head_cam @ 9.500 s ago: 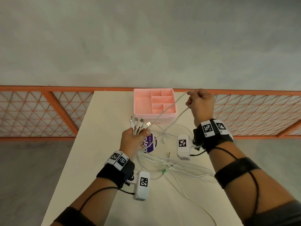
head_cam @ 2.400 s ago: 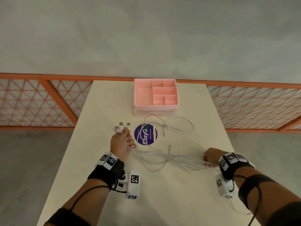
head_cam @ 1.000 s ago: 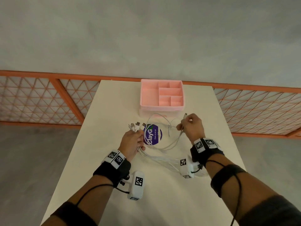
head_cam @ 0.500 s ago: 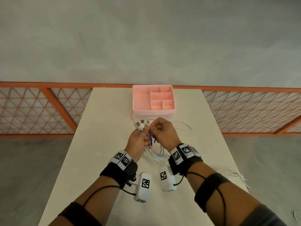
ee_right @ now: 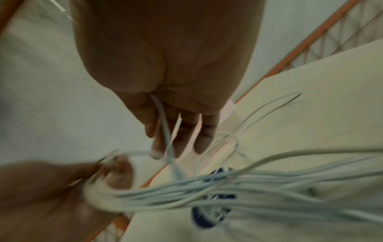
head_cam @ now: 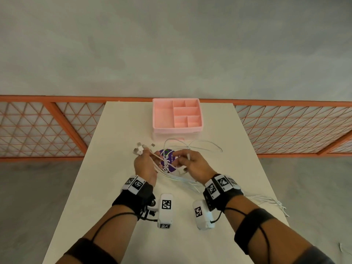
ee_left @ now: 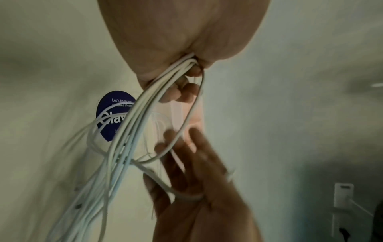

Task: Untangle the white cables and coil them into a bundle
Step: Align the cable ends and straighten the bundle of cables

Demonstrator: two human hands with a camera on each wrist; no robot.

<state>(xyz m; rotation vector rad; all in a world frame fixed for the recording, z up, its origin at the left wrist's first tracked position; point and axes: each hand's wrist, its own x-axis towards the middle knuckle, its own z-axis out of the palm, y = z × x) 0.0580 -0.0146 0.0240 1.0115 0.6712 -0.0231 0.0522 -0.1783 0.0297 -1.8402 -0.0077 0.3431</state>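
Several white cables [head_cam: 204, 145] lie looped on the cream table [head_cam: 114, 187], and strands trail to its right edge. My left hand [head_cam: 145, 161] grips a bunch of them, with the plugs [head_cam: 140, 149] sticking out past its fingers. In the left wrist view the cables [ee_left: 145, 104] stream down out of that fist. My right hand [head_cam: 183, 160] is close beside the left, over the purple sticker [head_cam: 167, 161], and holds one cable end. The right wrist view shows that cable [ee_right: 163, 124] running out of its palm between thumb and fingers, down into the bunch [ee_right: 248, 185].
A pink compartment tray [head_cam: 177, 100] stands at the table's far edge, just behind the cable loops. An orange lattice railing [head_cam: 47, 130] runs behind the table. Some cable strands [head_cam: 270, 203] hang over the right table edge.
The right hand swept in from the right side of the table, carried a cable end up to the left hand, and now stands slightly apart from it. The left hand has kept its grip.
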